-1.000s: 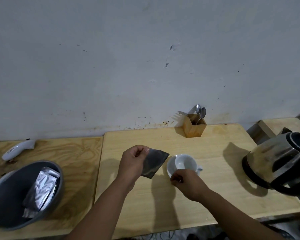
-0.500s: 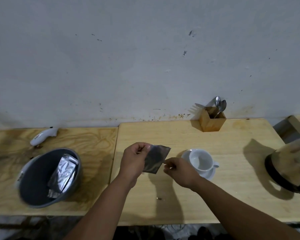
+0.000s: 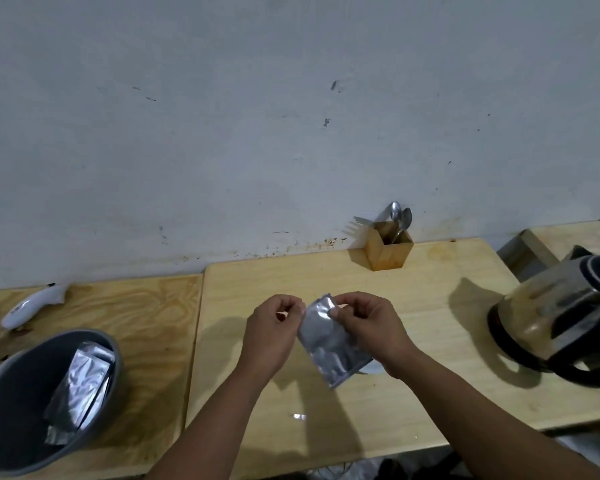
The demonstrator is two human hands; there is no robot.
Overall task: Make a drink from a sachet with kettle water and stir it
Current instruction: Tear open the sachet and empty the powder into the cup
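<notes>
A silver foil sachet (image 3: 329, 344) hangs above the light wooden table (image 3: 326, 282), gripped at its top edge by both hands. My left hand (image 3: 271, 337) pinches the top left corner; my right hand (image 3: 368, 327) pinches the top right. The white cup and saucer (image 3: 373, 368) are almost wholly hidden under the sachet and my right hand; only a sliver of saucer shows. A steel kettle (image 3: 565, 317) with a black handle stands at the right edge. Spoons (image 3: 400, 220) stand in a wooden holder (image 3: 390, 249) against the wall.
A grey bin (image 3: 11, 410) at lower left holds several used foil sachets (image 3: 80, 379). A white handheld lighter-like tool (image 3: 32, 304) lies on the darker left table. A small foil scrap (image 3: 299, 416) lies on the table in front of me.
My right hand left the cup and came up to grip the sachet's top edge together with my left hand. The sachet now hangs over the cup, hiding it.
</notes>
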